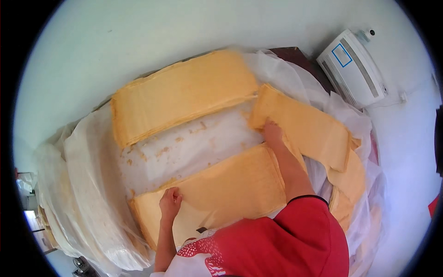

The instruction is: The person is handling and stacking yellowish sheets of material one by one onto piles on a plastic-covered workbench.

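Note:
Three stacks of thin yellow sheets lie on clear plastic film [92, 157]. My left hand [170, 201] is curled on the left end of the near stack [230, 184], fingers pinching the top sheet's edge. My right hand [272, 131] reaches forward and presses on the near corner of the right stack [309, 127], whose sheets droop over the table's right side. The far stack [180, 94] lies untouched beyond both hands. Yellow crumbs dot the bare film [194, 143] between the stacks.
A white boxy appliance with a blue label [353, 69] sits on the floor at the upper right. A dark table corner [295, 55] shows under the film. Pale wall fills the top. Stacked pale material [50, 221] stands at the lower left.

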The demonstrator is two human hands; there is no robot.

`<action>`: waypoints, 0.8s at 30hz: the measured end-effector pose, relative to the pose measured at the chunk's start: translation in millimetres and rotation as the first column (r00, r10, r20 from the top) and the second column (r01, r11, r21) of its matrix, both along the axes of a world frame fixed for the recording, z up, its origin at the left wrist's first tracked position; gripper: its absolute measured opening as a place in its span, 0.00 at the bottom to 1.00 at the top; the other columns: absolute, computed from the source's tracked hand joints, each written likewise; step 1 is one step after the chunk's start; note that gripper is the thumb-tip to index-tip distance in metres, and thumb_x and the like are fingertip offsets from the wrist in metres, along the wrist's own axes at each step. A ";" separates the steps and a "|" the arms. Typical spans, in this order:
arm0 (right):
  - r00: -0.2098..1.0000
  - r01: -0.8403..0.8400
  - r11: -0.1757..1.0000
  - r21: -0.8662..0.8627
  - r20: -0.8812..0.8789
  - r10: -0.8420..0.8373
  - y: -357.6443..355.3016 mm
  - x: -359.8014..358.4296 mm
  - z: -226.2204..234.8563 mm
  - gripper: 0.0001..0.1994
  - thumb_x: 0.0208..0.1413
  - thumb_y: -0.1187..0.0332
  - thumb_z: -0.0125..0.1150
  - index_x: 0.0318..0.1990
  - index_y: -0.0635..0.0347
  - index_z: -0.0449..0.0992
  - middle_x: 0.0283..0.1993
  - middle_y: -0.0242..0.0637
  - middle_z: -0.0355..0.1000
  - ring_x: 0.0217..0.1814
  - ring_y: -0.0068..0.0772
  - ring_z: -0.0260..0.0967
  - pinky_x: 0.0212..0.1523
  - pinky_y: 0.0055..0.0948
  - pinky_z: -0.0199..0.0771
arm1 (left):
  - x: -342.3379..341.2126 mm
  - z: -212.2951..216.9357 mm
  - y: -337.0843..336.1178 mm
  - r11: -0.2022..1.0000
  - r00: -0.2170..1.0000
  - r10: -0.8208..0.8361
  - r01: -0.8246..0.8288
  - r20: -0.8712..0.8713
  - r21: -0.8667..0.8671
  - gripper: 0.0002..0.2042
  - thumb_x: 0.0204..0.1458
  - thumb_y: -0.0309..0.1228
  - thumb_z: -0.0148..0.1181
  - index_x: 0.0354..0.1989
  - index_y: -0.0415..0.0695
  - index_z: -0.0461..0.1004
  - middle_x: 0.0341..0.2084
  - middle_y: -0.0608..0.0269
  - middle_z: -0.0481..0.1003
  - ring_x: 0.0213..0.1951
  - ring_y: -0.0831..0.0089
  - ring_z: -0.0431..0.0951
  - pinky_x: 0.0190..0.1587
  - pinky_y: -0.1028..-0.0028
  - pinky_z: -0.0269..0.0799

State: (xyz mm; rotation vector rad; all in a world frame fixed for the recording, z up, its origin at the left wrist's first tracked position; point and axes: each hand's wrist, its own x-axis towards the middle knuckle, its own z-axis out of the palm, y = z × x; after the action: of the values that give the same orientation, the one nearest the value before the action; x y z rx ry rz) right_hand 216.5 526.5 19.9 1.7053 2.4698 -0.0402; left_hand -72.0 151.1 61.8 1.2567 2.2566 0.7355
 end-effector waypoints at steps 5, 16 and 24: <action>0.913 0.229 0.968 0.104 -0.368 -0.177 29.0 36.3 -0.9 0.20 0.46 0.67 0.49 0.49 0.58 0.63 0.32 0.47 0.71 0.36 0.47 0.70 0.35 0.41 0.69 | 0.4 4.3 -2.6 0.996 1.000 0.030 -0.031 0.003 0.085 0.12 0.38 0.25 0.57 0.35 0.45 0.70 0.23 0.63 0.69 0.24 0.68 0.72 0.27 0.71 0.68; 0.798 0.278 0.961 0.007 -0.558 -0.227 33.5 12.7 10.5 0.28 0.40 0.68 0.55 0.54 0.60 0.59 0.50 0.49 0.64 0.49 0.47 0.63 0.49 0.39 0.63 | -9.9 -3.9 -6.6 0.994 0.991 0.098 -0.102 0.094 0.041 0.11 0.40 0.26 0.57 0.35 0.43 0.70 0.22 0.61 0.71 0.23 0.70 0.73 0.27 0.73 0.68; 0.967 -0.173 0.968 0.184 -0.154 0.202 9.9 -67.0 44.6 0.32 0.39 0.61 0.60 0.54 0.59 0.58 0.53 0.45 0.61 0.56 0.45 0.57 0.52 0.45 0.58 | -46.2 2.1 26.5 0.946 0.954 0.139 -0.208 0.266 0.250 0.11 0.45 0.28 0.57 0.36 0.39 0.69 0.23 0.58 0.72 0.25 0.70 0.74 0.29 0.75 0.71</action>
State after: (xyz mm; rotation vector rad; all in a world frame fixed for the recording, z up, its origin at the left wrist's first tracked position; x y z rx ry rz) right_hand 149.4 536.4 64.5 1.5786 2.8268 0.0464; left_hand -118.2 177.6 63.9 1.0203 2.1300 1.2379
